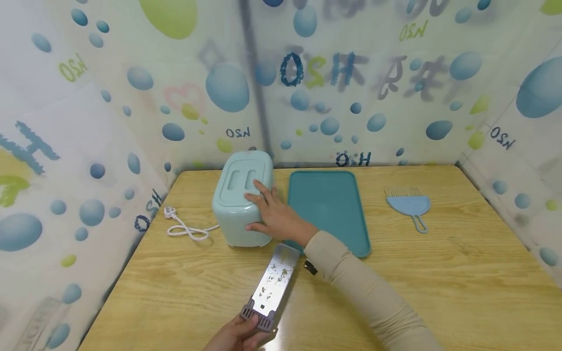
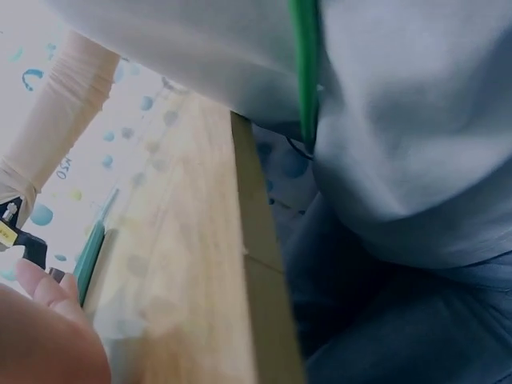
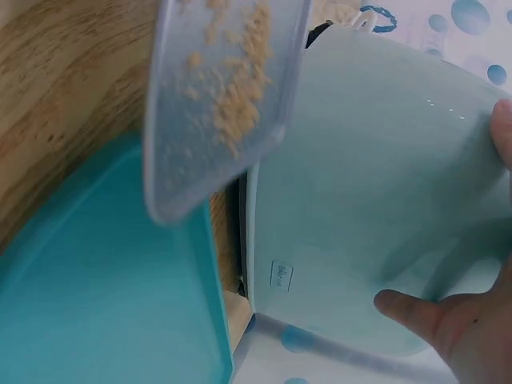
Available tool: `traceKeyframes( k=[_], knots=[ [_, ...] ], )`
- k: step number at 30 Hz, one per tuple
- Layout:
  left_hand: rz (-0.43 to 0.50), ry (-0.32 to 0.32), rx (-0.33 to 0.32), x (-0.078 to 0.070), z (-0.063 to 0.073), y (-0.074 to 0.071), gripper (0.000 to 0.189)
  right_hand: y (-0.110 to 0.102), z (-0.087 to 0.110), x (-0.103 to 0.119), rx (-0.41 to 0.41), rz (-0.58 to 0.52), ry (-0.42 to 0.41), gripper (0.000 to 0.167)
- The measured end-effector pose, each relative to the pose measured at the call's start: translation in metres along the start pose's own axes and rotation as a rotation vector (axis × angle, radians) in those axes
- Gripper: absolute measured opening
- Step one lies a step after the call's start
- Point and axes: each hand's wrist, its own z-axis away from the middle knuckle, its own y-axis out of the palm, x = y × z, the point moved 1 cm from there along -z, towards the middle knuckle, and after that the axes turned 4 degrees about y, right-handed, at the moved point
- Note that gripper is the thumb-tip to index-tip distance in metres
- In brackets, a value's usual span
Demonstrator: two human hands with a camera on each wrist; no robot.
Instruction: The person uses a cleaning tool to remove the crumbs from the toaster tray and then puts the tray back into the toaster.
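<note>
Metal tray (image 1: 274, 283): left hand (image 1: 238, 335) grips edge | toaster (image 1: 237, 223): right hand (image 1: 280, 215) touches (gap rightward)

Wood-grain table (image 1: 456, 282) seen, bounded by back wall (image 1: 391, 151), left wall (image 1: 88, 156) and right wall (image 1: 527, 161). Pale walls printed with blue and green bubbles (image 1: 227, 87), mirrored H2O lettering (image 1: 291, 69). Back wall crossed by dark vertical band (image 1: 253, 58); glare (image 1: 273, 343) cast on table's near side.
</note>
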Motion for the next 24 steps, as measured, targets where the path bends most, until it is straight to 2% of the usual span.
traceKeyframes(
  k=[4, 7, 9, 16, 20, 24],
  knots=[
    [-0.023, -0.002, 0.02, -0.006, -0.006, 0.007, 0.03, -0.007, 0.003, -0.011, 0.048, -0.037, -0.008, 0.079],
    [-0.047, -0.02, -0.014, -0.013, -0.01, 0.013, 0.027, -0.019, 0.01, -0.027, 0.056, -0.035, -0.015, 0.074],
    [-0.065, -0.024, -0.04, -0.017, -0.013, 0.018, 0.027, -0.031, 0.017, -0.043, 0.031, -0.021, -0.002, 0.069],
    [-0.099, -0.025, -0.089, -0.023, -0.02, 0.027, 0.028, -0.075, 0.058, -0.107, -0.055, -0.033, 0.185, 0.061],
    [-0.107, -0.024, -0.095, -0.023, -0.023, 0.028, 0.03, -0.089, 0.081, -0.136, -0.075, -0.027, 0.282, 0.059],
    [-0.107, -0.029, -0.088, -0.024, -0.028, 0.029, 0.031, -0.098, 0.101, -0.154, -0.073, -0.032, 0.359, 0.059]
  ],
)
